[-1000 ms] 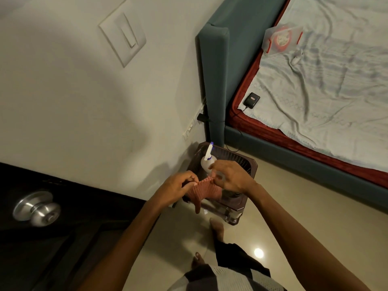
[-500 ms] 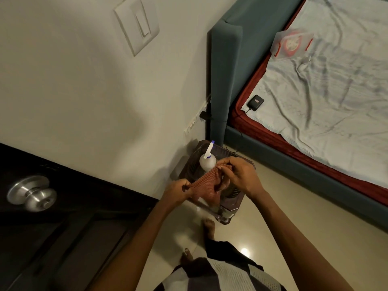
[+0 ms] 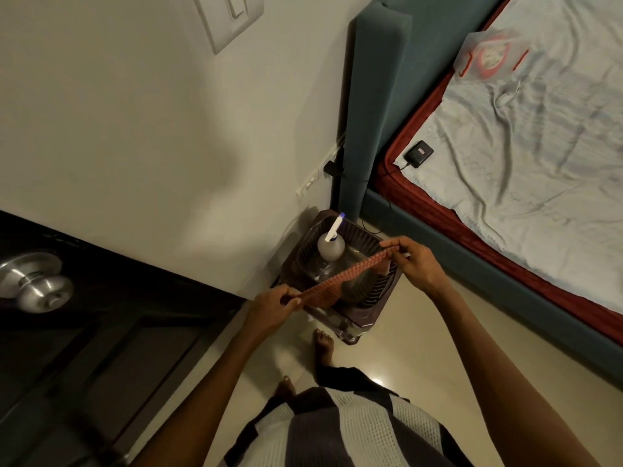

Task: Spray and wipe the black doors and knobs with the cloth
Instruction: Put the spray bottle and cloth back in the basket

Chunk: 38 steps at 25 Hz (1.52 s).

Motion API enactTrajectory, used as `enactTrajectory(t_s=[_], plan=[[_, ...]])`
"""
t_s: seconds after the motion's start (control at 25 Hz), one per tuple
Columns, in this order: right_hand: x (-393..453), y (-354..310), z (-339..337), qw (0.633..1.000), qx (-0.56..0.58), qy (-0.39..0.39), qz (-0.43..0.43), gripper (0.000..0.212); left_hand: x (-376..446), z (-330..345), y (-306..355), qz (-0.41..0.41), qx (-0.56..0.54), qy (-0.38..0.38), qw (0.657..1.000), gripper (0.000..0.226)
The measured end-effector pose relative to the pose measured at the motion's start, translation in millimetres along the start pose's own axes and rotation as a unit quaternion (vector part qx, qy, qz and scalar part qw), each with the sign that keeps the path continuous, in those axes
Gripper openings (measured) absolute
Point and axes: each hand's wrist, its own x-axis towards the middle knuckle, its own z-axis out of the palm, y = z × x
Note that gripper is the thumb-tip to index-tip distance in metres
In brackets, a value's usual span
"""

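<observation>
Looking down from head height at a person's two bare arms, w/ a reddish checked cloth [image 3: 332, 283] stretched taut betw. both hands; left hand [image 3: 273, 308] pinches the cloth's lower-left end, fingers curled round it; right hand [image 3: 413, 264] pinches the upper-right end betw. thumb & fingertips, held a bit higher. Cloth hangs in the air above a dark ribbed plastic stool [image 3: 371, 298] standing on the floor in the corner by the wall; on the stool's top stands a white spray bottle [image 3: 330, 246], upright, nozzle w/ a blue tip pointing up, just behind the cloth & apart from both hands. At the left edge is the black door [image 3: 84, 348], panelled, w/ a round silver knob [image 3: 33, 283]; door & knob are well apart from the hands. Light switch plate [image 3: 229, 18] on the cream wall at top; a teal bed frame [image 3: 377, 96] w/ a pale rumpled sheet [image 3: 539, 163] at right; bare feet & a striped knit top at the bottom.
</observation>
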Motion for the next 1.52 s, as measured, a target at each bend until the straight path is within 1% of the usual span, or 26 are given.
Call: enactTrajectory(t_s=[0.12,0.24,0.32,0.48,0.6,0.72,0.8,0.88,0.96,1.04,1.16,1.24,1.36,1.44,1.52], plan=[[5.2,12.1,-0.1,0.999,0.015,0.021,0.026,0.014,-24.2,14.0,14.0,-0.023,-0.056,-0.025,0.998,0.006],[6.7,15.3,-2.7,0.999,0.024,0.044,0.009,0.012,-42.7,24.8,27.4,-0.021,-0.114,-0.046,0.992,0.001],[8.0,10.5,-6.9,0.998,0.025,0.050,-0.003,0.014,-49.8,31.8,31.7,-0.010,-0.136,-0.045,0.990,0.009],[15.9,6.1,-9.1,0.999,0.002,0.035,-0.012,0.017,-58.0,41.6,32.9,-0.012,-0.215,-0.043,0.976,0.015],[27.4,6.3,-3.9,0.999,-0.039,0.004,-0.003,0.018,-60.3,49.4,33.6,-0.040,-0.259,-0.042,0.964,0.013],[48.9,8.1,20.8,0.994,-0.085,-0.054,0.033,0.018,-50.9,60.0,21.4,-0.095,-0.268,-0.015,0.959,0.009],[65.9,10.9,46.2,0.991,-0.093,-0.076,0.053,0.021,-35.4,68.6,5.4,-0.143,-0.253,0.007,0.957,0.013],[79.5,11.5,71.1,0.990,-0.099,-0.085,0.055,0.022,-20.9,72.7,-8.6,-0.182,-0.216,0.031,0.959,0.017],[93.9,7.0,91.7,0.988,-0.115,-0.093,0.038,0.024,-6.6,73.6,-23.7,-0.215,-0.202,0.065,0.953,0.017],[103.5,1.2,106.8,0.986,-0.141,-0.083,0.016,0.022,4.4,73.3,-37.6,-0.242,-0.194,0.084,0.947,0.020],[115.1,-2.6,127.1,0.974,-0.218,-0.053,-0.025,0.023,21.3,75.0,-56.4,-0.268,-0.189,0.095,0.940,0.022],[125.0,-3.6,141.4,0.966,-0.250,-0.052,-0.024,0.023,33.4,74.0,-63.1,-0.277,-0.189,0.101,0.937,0.019],[134.0,-5.0,160.9,0.970,-0.237,-0.054,-0.009,0.023,51.5,73.2,-72.1,-0.289,-0.193,0.104,0.932,0.015],[134.6,-7.5,168.8,0.973,-0.227,-0.042,0.013,0.027,62.8,72.6,-76.7,-0.296,-0.192,0.101,0.930,0.020],[133.0,-6.4,175.3,0.978,-0.196,-0.051,0.051,0.031,72.2,71.5,-76.0,-0.302,-0.190,0.106,0.928,0.027]])
